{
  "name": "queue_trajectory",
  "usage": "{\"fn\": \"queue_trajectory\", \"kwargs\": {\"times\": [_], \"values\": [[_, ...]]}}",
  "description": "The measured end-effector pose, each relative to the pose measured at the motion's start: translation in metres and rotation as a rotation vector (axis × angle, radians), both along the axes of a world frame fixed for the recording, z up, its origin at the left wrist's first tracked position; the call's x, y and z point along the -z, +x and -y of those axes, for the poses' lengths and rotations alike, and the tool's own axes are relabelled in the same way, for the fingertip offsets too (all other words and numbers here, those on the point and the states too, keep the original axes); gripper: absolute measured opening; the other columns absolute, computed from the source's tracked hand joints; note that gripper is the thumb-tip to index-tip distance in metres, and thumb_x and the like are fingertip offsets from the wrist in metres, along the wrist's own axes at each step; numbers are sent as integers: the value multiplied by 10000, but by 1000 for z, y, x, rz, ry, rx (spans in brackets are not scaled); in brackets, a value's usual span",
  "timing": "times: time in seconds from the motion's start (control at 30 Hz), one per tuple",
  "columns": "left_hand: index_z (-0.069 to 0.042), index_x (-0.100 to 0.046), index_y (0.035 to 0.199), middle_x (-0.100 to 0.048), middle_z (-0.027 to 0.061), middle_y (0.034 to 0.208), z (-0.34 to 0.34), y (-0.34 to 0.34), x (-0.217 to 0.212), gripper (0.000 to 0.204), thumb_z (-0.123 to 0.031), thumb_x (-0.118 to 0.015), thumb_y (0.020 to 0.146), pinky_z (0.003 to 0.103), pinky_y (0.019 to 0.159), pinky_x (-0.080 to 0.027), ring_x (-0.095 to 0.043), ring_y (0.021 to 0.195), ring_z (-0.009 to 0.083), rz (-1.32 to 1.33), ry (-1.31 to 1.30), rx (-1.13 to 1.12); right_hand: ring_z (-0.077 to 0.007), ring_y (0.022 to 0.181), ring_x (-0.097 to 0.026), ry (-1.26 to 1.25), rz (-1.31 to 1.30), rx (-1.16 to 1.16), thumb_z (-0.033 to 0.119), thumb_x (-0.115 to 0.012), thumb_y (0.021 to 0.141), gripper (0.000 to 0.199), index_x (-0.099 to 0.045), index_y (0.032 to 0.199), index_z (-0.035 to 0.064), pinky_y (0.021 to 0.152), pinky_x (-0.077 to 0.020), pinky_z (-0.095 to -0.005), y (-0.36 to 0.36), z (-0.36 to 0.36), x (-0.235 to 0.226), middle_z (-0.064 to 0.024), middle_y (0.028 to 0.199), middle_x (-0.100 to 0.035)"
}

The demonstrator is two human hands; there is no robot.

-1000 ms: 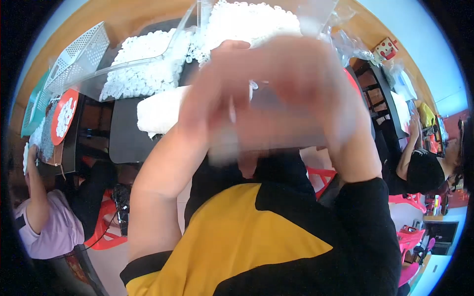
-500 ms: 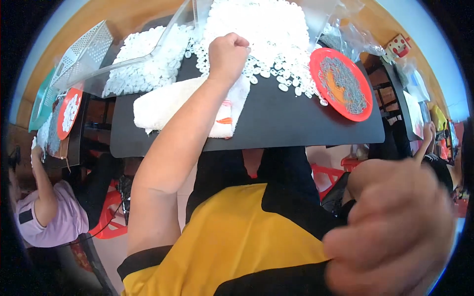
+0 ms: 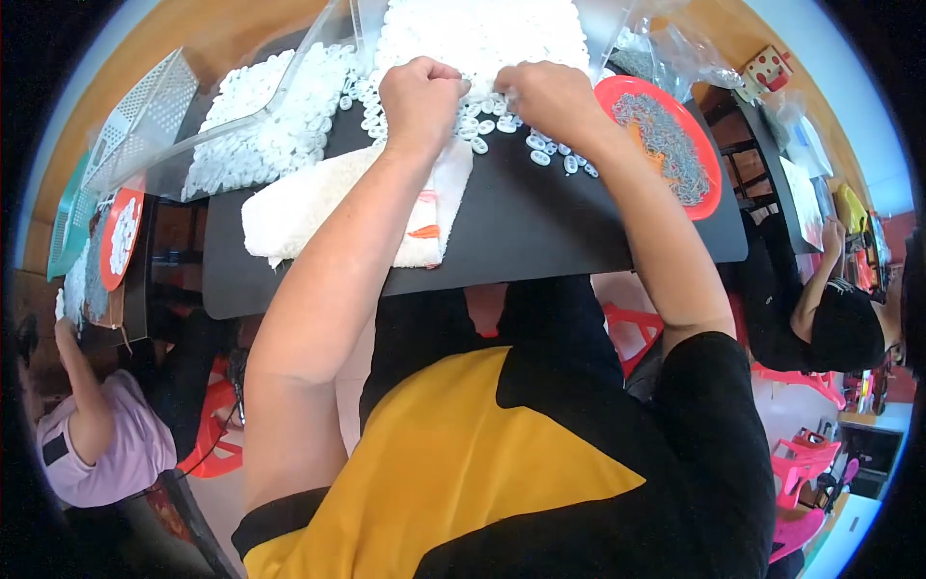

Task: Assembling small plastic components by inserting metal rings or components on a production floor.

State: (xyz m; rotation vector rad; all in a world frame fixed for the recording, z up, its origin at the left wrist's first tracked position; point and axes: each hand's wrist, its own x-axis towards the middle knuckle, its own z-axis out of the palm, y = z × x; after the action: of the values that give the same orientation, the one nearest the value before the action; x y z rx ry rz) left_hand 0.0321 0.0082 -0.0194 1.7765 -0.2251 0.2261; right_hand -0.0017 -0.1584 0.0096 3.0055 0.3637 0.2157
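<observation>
Over a heap of small white oval plastic pieces with two holes point(image 3: 487, 41), my two hands are held close together at the far side of the black table. My left hand point(image 3: 421, 104) is closed in a pinch; whatever sits at its fingertips is too small to make out. Just to its right, my right hand point(image 3: 554, 101) is also closed, fingers bent toward the left one, its fingertips' contents hidden. Loose oval pieces point(image 3: 479, 146) lie below and between the hands. Under my left forearm is a folded white towel point(image 3: 318, 207) with an orange mark.
A red plate point(image 3: 709, 193) of thin grey metal pins stands at right, partly behind my right forearm. More white pieces point(image 3: 280, 116) are piled at left beside a clear plastic wall point(image 3: 249, 124). A white perforated basket point(image 3: 145, 116) stands beyond. People sit at tables on both sides.
My right hand has moved from close in front at the lower right up to the white pieces beside my left hand. My left hand stays closed over the heap.
</observation>
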Motion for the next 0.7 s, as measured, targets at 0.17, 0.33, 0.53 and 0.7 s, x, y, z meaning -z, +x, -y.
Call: {"fn": "queue_trajectory", "kwargs": {"times": [0.17,0.33,0.53,0.7], "values": [[8,-691,730,-675,120,695,-1,-1,-2,113,-70,-734,661,312,663,-498,-626,642,200,4,-3,4,-280,803,-641,406,328,-117,139,-633,786,278,-674,1059,173,728,-500,-382,1,19,5,-80,866,-668],[7,-693,733,-675,113,692,0,-6,-4,111,-68,-733,662,304,650,-497,-625,643,181,-35,-7,8,-266,794,-638,227,36,50,130,-639,756,198,-703,941,155,715,-498,-366,-12,23,-7,-67,913,-658],[8,-690,723,-669,100,674,0,-2,1,100,-58,-732,660,298,638,-496,-613,627,163,5,-21,30,-275,801,-621,151,256,-133,135,-636,754,159,-702,897,163,694,-488,-399,-11,27,6,-70,805,-616],[8,-692,727,-670,97,670,1,-5,-1,100,-60,-731,664,290,639,-494,-610,619,158,-26,-25,37,-276,812,-619,121,184,-123,134,-642,744,148,-707,874,163,704,-483,-409,-16,27,-2,-69,812,-619]]}}
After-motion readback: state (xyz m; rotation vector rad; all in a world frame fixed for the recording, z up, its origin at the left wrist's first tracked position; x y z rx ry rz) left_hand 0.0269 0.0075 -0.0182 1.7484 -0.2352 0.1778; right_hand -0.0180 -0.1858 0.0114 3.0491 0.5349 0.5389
